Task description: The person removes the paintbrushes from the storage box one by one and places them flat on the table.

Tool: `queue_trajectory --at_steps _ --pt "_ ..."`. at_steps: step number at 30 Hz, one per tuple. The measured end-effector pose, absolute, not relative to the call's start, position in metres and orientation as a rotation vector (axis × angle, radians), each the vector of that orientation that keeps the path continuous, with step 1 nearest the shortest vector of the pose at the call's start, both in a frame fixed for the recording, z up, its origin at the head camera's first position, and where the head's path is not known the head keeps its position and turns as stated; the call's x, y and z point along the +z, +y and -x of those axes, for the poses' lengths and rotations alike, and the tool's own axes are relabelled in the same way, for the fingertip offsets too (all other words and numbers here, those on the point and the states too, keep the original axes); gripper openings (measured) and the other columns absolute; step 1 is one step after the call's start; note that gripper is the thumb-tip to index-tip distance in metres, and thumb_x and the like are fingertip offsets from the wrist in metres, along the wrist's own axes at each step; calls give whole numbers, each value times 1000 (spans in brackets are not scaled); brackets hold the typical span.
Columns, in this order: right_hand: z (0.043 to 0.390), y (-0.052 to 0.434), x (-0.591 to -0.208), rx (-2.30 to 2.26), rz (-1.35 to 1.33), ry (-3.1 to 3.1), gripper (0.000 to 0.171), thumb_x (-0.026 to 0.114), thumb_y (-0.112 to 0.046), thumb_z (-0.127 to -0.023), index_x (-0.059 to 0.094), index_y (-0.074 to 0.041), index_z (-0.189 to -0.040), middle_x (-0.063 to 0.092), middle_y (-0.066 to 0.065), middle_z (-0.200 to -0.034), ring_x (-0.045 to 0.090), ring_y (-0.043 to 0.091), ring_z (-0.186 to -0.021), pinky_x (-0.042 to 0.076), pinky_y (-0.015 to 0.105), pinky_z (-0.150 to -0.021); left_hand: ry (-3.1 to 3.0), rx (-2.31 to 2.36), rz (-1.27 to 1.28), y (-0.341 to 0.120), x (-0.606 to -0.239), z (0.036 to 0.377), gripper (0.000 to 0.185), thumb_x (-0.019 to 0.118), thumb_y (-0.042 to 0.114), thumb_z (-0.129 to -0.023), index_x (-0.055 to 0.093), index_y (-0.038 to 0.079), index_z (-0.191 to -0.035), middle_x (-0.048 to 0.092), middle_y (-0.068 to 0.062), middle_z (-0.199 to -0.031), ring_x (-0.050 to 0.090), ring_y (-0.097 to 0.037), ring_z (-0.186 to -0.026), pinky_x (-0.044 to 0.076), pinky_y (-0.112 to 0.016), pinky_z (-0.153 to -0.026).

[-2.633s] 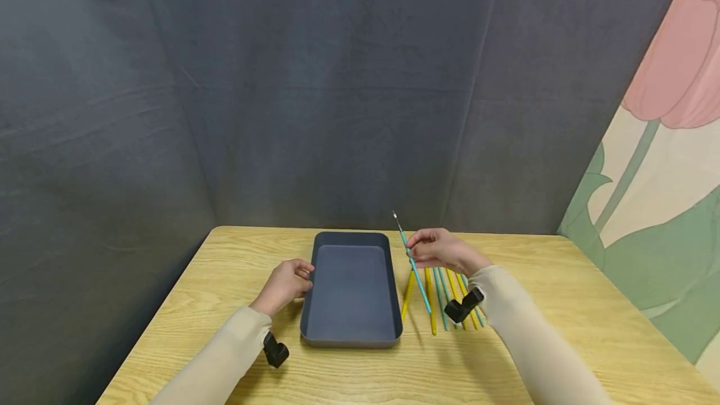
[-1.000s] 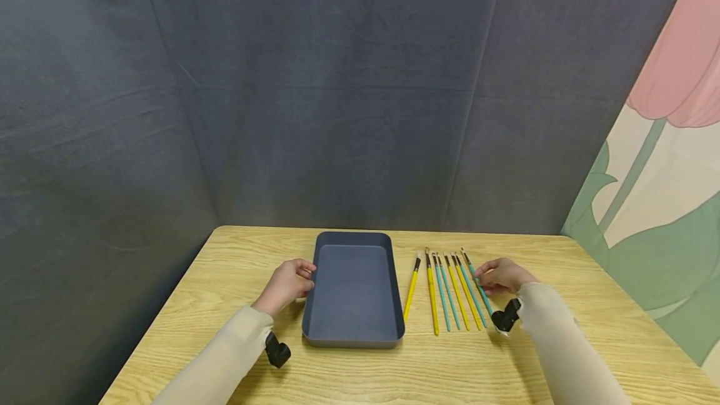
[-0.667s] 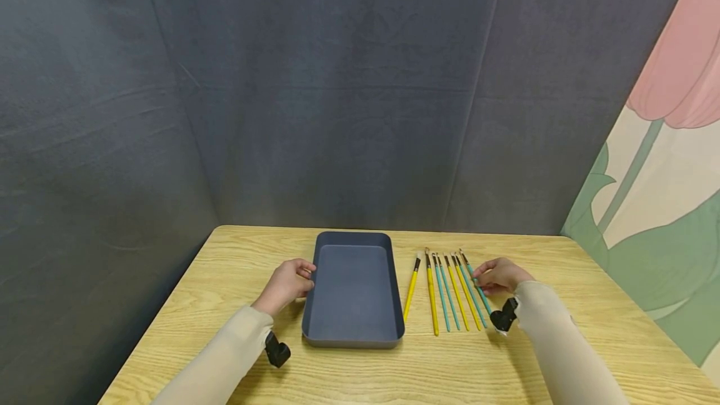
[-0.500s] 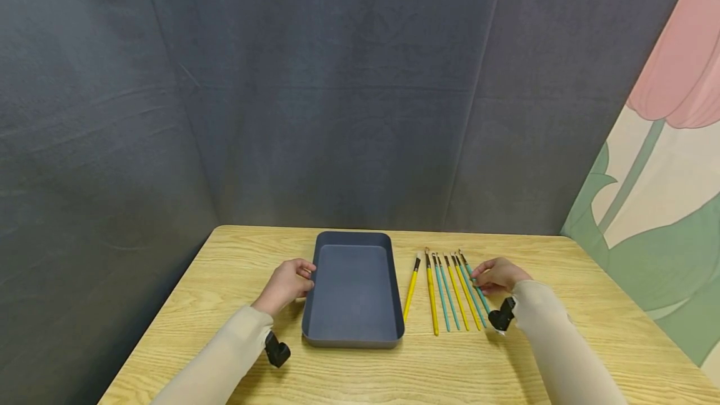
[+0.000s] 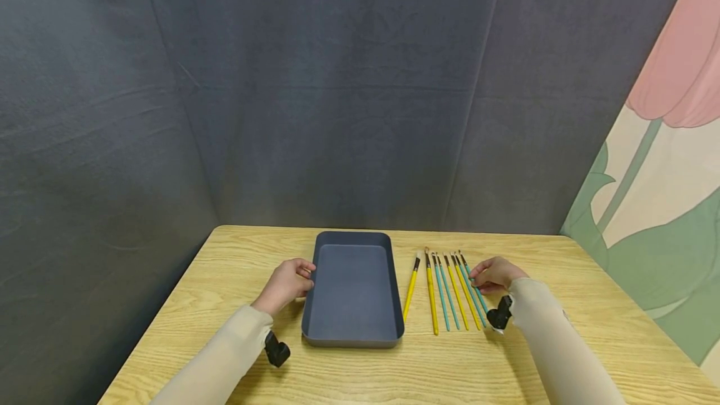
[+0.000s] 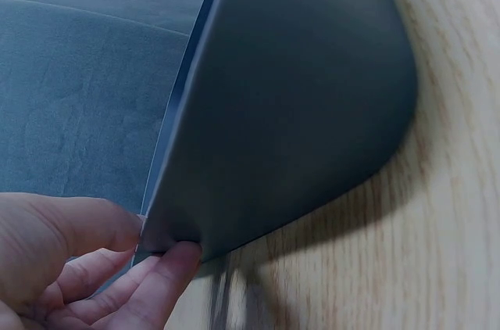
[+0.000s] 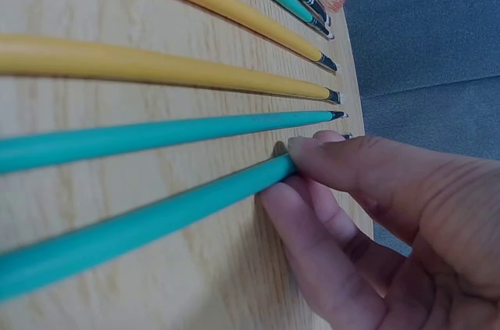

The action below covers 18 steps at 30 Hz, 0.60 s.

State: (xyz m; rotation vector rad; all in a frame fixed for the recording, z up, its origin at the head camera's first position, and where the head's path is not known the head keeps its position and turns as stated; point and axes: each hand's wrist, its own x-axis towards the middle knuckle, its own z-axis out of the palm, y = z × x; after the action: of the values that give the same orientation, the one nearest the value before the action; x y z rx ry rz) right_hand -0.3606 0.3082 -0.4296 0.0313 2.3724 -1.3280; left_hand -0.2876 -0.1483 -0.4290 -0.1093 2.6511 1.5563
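A dark grey rectangular tray (image 5: 353,292) lies on the wooden table. My left hand (image 5: 287,285) is at its left side; in the left wrist view the thumb and fingers (image 6: 168,279) pinch the tray's rim. To the right of the tray, several paintbrushes with yellow and teal handles lie in a row, bristles pointing away. My right hand (image 5: 497,275) pinches the rightmost teal paintbrush (image 7: 164,222) between thumb and fingertips, low over the table. Beside it lies another teal paintbrush (image 7: 156,136), then a yellow paintbrush (image 7: 156,66). The fingers cover part of the held brush's upper end.
A dark cloth (image 5: 349,92) hangs behind the table's far edge. Wood-grain tabletop (image 5: 562,305) extends right of the brushes, towards a wall (image 5: 647,205) with a painted tulip. The leftmost yellow paintbrush (image 5: 412,289) lies close to the tray's right side.
The right hand earlier held a teal brush raised beside the tray. It then moved right and lowered to the row's right end, where the brush has shifted slightly left. The left hand stayed put.
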Motion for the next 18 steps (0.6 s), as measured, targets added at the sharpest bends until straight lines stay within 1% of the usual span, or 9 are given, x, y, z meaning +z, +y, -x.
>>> queue_trajectory --at_steps 18 --pt "360 309 -430 -1365 -21 2328 13 61 5 -86 62 7 -99 68 4 -77 62 7 -61 56 22 -60 2651 1570 109 -149 -427 287 35 64 -9 -82 62 -4 -116 60 -16 -99 59 -20 -76 57 -34 -66"
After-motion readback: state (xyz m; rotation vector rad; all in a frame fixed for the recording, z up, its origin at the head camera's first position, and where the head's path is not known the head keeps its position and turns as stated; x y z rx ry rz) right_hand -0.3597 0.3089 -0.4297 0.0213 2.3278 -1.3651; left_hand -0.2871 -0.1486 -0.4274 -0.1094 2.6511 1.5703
